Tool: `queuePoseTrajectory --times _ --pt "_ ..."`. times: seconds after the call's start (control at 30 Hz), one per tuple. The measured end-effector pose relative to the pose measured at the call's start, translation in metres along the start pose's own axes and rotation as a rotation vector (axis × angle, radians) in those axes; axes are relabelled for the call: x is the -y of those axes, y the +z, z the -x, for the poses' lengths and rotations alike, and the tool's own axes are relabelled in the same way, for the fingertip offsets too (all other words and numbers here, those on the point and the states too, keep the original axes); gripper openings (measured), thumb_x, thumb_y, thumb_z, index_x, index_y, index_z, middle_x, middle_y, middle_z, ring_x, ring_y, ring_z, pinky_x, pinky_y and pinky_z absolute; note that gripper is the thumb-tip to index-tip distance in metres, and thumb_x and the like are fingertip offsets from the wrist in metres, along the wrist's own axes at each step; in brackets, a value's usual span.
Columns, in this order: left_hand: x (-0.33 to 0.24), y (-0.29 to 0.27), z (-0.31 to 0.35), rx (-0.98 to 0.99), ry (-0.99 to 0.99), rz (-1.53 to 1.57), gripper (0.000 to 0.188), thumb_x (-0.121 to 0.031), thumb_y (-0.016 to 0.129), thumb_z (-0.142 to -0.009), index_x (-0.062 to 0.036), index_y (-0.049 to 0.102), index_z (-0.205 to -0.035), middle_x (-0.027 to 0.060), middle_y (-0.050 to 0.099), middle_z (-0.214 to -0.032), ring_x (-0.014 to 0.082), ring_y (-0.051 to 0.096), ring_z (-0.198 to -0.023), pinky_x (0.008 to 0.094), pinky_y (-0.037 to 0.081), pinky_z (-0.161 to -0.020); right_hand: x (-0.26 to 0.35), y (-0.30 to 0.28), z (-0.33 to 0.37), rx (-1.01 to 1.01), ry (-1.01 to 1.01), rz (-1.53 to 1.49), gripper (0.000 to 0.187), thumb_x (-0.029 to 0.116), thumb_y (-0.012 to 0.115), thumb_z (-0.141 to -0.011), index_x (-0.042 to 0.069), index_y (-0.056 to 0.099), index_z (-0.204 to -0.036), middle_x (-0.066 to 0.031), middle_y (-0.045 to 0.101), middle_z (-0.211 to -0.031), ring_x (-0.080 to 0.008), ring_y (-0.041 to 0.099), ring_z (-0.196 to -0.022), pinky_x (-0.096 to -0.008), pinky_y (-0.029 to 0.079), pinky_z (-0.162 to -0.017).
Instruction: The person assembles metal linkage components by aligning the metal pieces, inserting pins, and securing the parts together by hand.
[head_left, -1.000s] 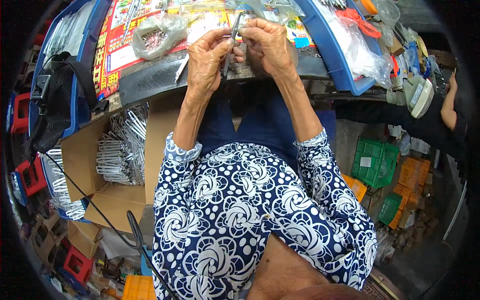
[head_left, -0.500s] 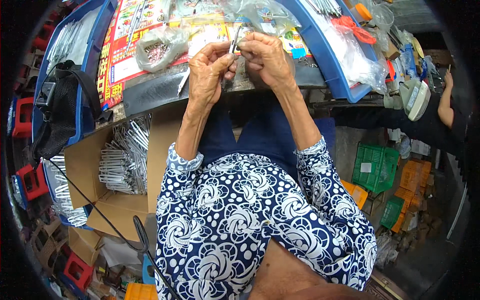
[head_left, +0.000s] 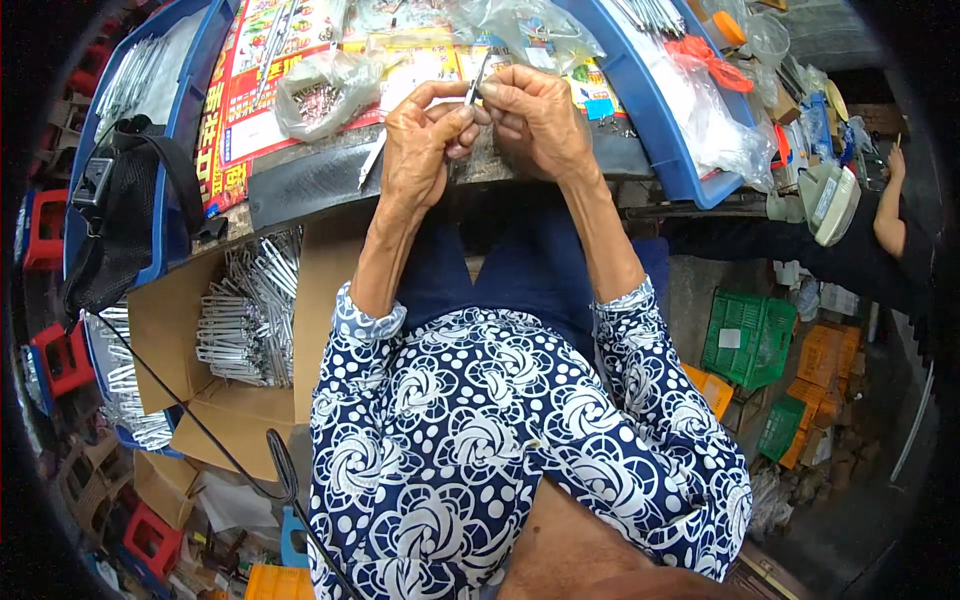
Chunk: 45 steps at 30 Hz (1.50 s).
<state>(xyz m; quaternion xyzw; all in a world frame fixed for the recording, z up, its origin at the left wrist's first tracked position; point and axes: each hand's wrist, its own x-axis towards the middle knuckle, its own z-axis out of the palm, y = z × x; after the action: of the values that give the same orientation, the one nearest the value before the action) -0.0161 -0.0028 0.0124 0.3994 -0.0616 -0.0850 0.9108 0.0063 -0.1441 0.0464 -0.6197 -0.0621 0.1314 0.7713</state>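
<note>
Above the table edge, my left hand [head_left: 422, 140] pinches a slim, silvery metal strip with a dark part [head_left: 475, 88] between thumb and fingers. My right hand [head_left: 540, 115] meets it from the other side, thumb and forefinger closed at the strip; any small piece in that pinch is too small to make out. The strip stands steeply, its top tilted away from me. Beside my left wrist, another pale metal strip [head_left: 371, 162] rests at the table edge. A clear plastic bag of small metal parts [head_left: 322, 100] lies to the left of my hands.
Blue trays [head_left: 150, 225] [head_left: 668, 150] with metal strips flank the work spot. At lower left, a cardboard box [head_left: 160, 345] holds many metal strips [head_left: 245, 330]. Printed paper [head_left: 240, 135] covers the table. Another person's arm [head_left: 890, 215] and green crates [head_left: 750, 335] are at right.
The held strip has shifted slightly right and tilted a little more. Both hands stay close together, with only small finger movements.
</note>
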Motion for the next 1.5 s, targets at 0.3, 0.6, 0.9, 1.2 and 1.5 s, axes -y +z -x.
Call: queuePoseTrajectory --times 0.3,0.6,0.9,1.2,1.5 --pt "-0.001 -0.005 -0.006 0.05 -0.053 0.03 0.021 0.0 0.053 -0.078 0.0031 0.048 -0.099 0.0128 0.058 -0.077 0.0131 0.052 -0.062 0.0188 0.04 -0.049 -0.008 -0.008 -0.012 0.047 -0.035 -0.1 0.014 0.008 0.06 -0.076 -0.002 0.054 -0.085 -0.0037 0.055 -0.064 -0.0044 0.041 -0.046 -0.0154 0.033 -0.042" --pt "-0.007 -0.002 -0.012 0.054 -0.079 0.078 0.016 0.006 0.047 -0.077 0.0065 0.047 -0.093 0.0137 0.058 -0.074 0.016 0.056 -0.061 0.0232 0.046 -0.053 -0.012 -0.012 -0.021 0.095 -0.059 -0.087 0.009 0.007 0.06 -0.074 -0.001 0.056 -0.078 -0.0025 0.055 -0.064 -0.0059 0.047 -0.05 -0.0153 0.031 -0.041" --pt "-0.007 0.003 -0.005 -0.011 -0.028 -0.088 0.014 -0.01 0.056 -0.08 0.0021 0.052 -0.085 0.0098 0.058 -0.07 0.0097 0.05 -0.053 0.0175 0.037 -0.043 -0.005 -0.002 -0.012 0.067 -0.033 -0.157 0.007 0.002 0.06 -0.072 0.0 0.053 -0.073 -0.0043 0.054 -0.061 -0.0066 0.046 -0.046 -0.0159 0.03 -0.039" --pt "0.0 0.001 -0.006 0.005 -0.001 -0.023 0.012 -0.011 0.055 -0.081 0.0005 0.051 -0.08 0.0107 0.057 -0.068 0.008 0.046 -0.049 0.0148 0.03 -0.038 -0.01 -0.003 -0.009 0.026 0.025 -0.294 0.006 0.0 0.058 -0.072 0.002 0.053 -0.074 -0.0001 0.051 -0.059 -0.0023 0.035 -0.039 -0.0149 0.027 -0.035" --pt "0.0 -0.005 -0.01 0.022 -0.159 0.216 0.011 -0.009 0.05 -0.081 0.0025 0.051 -0.08 0.012 0.055 -0.065 0.008 0.04 -0.044 0.0168 0.027 -0.036 -0.001 -0.003 -0.006 0.007 -0.026 -0.091 0.007 0.007 0.06 -0.075 0.0 0.057 -0.074 -0.0004 0.051 -0.057 -0.0006 0.037 -0.042 -0.0126 0.025 -0.036"
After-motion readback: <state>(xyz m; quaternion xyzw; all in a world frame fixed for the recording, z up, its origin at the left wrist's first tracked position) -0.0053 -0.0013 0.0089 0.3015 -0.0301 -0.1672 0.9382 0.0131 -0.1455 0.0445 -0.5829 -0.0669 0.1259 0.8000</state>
